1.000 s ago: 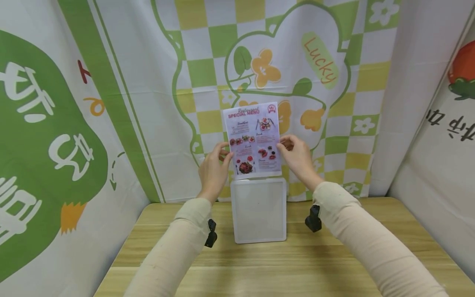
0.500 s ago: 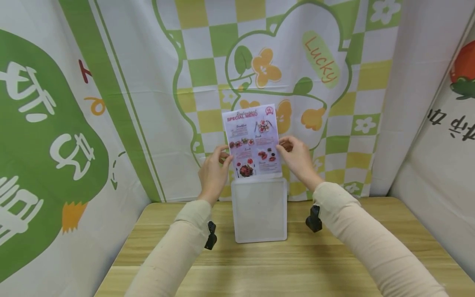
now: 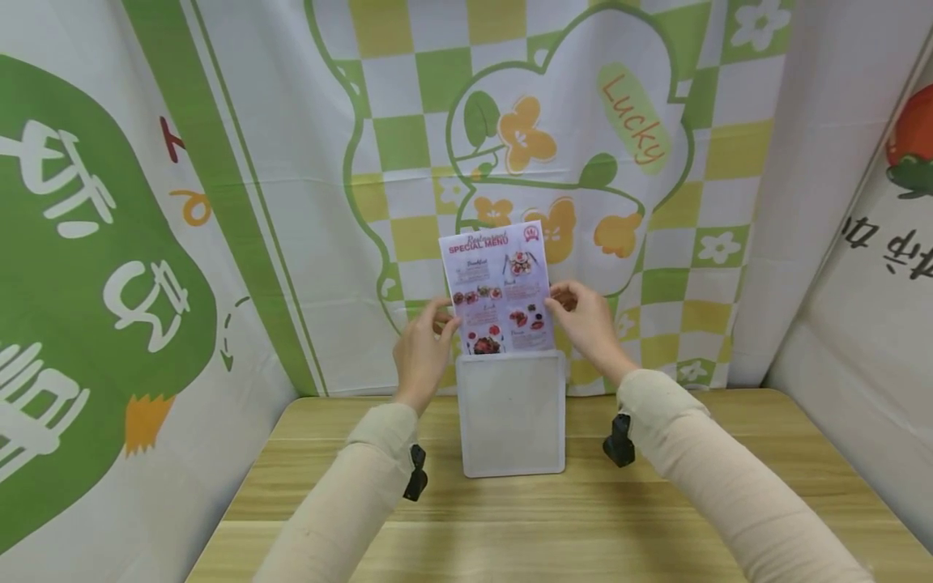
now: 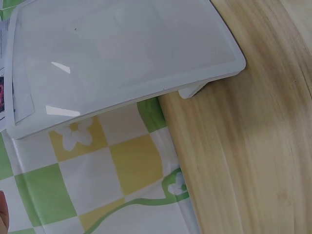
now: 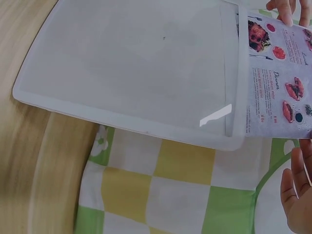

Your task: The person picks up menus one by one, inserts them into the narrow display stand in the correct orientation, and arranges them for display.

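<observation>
A printed menu sheet (image 3: 496, 283) is held upright between both hands in the head view. My left hand (image 3: 424, 348) pinches its left edge, and my right hand (image 3: 589, 324) pinches the right edge. Directly below stands a white sign holder (image 3: 512, 417) with a clear front, propped on the table. In the right wrist view the lower end of the menu sheet (image 5: 278, 78) goes in at the top of the sign holder (image 5: 136, 63), and its bottom edge shows faintly through the front. The left wrist view has the sign holder (image 4: 126, 53) with a foot under it.
The holder stands near the back edge of a wooden table (image 3: 350, 502). Close behind hangs a green, yellow and white checkered cloth (image 3: 394, 146). Printed cloth walls flank the table left and right. A black wrist camera (image 3: 619, 441) sits on each sleeve.
Both hands have moved down a little with the menu sheet. Its lower end was just above the holder's top and is now inside it. The holder stays in place.
</observation>
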Demonstrator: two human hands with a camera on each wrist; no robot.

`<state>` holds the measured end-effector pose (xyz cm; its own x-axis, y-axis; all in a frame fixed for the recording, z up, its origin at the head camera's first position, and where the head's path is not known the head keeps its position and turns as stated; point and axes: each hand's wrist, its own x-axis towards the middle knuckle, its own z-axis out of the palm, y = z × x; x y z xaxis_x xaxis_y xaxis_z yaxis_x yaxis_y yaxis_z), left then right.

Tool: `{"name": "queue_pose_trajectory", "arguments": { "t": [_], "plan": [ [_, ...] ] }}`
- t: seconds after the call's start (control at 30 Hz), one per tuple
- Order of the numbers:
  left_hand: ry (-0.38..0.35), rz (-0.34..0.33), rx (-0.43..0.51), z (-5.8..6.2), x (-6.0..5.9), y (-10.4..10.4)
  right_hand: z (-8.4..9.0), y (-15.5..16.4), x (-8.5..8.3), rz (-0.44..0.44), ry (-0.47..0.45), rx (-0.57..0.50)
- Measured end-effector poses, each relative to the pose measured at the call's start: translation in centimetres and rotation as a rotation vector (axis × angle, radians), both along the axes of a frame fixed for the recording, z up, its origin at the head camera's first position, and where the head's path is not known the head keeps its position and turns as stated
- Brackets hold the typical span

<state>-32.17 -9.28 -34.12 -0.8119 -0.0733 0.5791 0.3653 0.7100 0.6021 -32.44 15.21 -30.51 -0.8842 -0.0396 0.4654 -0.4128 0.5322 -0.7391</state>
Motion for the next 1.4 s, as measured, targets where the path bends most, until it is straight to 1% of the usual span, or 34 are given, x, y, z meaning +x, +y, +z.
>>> {"name": "queue_pose_trajectory", "arguments": {
  "t": [0.17,0.43,0.77,0.93,1.17,1.27,1.4],
  "plan": [
    [-0.007,0.001,0.02,-0.4,0.1,-0.1,-0.9,0.1,0.2,-0.015,-0.017,-0.005],
    [-0.04,0.008,0.03,-0.7,0.1,0.2,-2.3,0.3,0.5,-0.022,-0.037,-0.01],
    [-0.03,-0.021,0.035,-1.0,0.2,0.7,-3.8,1.0,0.9,-0.001,-0.067,-0.015],
    [-0.029,-0.029,0.022,-1.4,0.3,0.7,-3.8,0.9,0.8,-0.007,-0.076,-0.006],
    [-0.045,-0.049,0.017,-1.9,0.5,0.6,-3.0,0.6,0.7,-0.013,-0.069,-0.014],
    [-0.062,-0.044,0.016,-1.9,0.6,0.6,-3.0,0.5,0.7,-0.01,-0.066,0.0],
    [-0.076,-0.042,0.014,-1.5,0.5,0.7,-3.3,0.5,0.8,-0.009,-0.066,0.019]
  ]
}}
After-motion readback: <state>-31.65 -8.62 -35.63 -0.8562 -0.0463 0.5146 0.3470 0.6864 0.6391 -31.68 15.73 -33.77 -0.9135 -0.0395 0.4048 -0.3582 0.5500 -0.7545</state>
